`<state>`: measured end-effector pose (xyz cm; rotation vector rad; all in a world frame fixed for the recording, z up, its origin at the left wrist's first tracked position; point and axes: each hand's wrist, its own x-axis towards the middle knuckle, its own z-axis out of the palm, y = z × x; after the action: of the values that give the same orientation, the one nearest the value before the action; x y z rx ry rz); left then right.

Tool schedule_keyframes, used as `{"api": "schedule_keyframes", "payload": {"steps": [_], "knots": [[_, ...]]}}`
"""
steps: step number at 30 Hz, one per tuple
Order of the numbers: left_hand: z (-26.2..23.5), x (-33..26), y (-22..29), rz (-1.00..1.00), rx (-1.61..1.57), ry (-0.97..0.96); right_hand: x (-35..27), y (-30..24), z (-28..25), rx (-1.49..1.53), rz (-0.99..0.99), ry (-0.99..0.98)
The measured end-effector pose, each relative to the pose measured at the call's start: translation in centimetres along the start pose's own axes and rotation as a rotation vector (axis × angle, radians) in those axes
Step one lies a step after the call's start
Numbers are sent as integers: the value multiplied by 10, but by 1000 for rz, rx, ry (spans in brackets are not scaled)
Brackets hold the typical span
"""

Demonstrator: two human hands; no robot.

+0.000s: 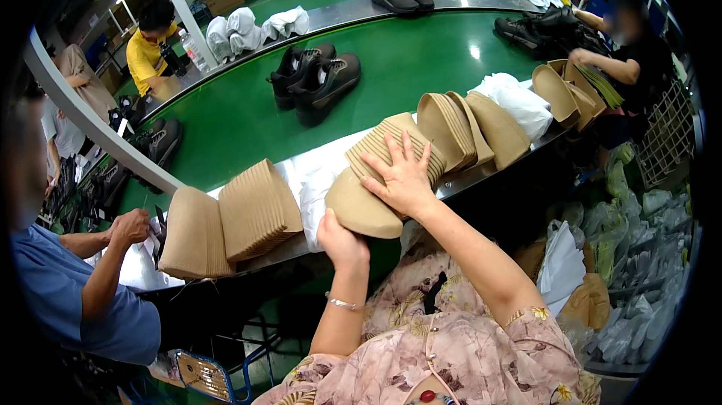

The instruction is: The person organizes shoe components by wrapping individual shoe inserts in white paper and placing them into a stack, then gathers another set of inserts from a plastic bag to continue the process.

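Note:
A nested stack of tan, curved, cardboard-like molded shapes [365, 208] lies tilted at the metal edge in front of me. My left hand [344, 241] is closed on its near left edge, thumb along the side and the other fingers mostly hidden. Across the top of the same stack my right hand [402, 179] lies flat, its fingers spread over the ridged rims. To the left stand two more stacks of these molded shapes [259, 209]. Further stacks [451, 130] lean just right of my right hand.
Beyond the ledge runs a green conveyor belt [421, 51] carrying a pair of black shoes [320, 81]. White wrapped bundles [515, 104] sit among the stacks. A co-worker in blue [90, 285] is close on my left; another in black [639, 59] handles shapes at right. Plastic bags [639, 285] fill a bin.

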<state>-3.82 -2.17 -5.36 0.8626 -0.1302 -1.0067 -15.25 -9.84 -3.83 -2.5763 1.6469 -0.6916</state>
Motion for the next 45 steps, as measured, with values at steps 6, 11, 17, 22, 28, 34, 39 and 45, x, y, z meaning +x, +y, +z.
{"api": "schedule_keyframes", "payload": {"steps": [6,11,17,22,28,34,39,45], "knots": [[-22,20,32,-378,-193,-151,0,7,2,7,34,-18],[-25,32,38,34,104,-270,5,-5,3,38,40,-34],[-22,33,36,-159,-81,-339,-4,0,4,34,-17,79],[4,3,67,-366,-168,-413,-10,-6,-26,333,-160,145],[38,-33,86,-335,-68,-492,-12,-6,-118,94,-538,216],[32,-14,75,-530,-137,-1050,-63,9,-151,263,-761,319],[69,-67,-4,-290,109,-1161,-145,59,-156,568,-204,477],[103,-145,-94,-557,378,-1124,-239,77,-118,394,673,670]]}}
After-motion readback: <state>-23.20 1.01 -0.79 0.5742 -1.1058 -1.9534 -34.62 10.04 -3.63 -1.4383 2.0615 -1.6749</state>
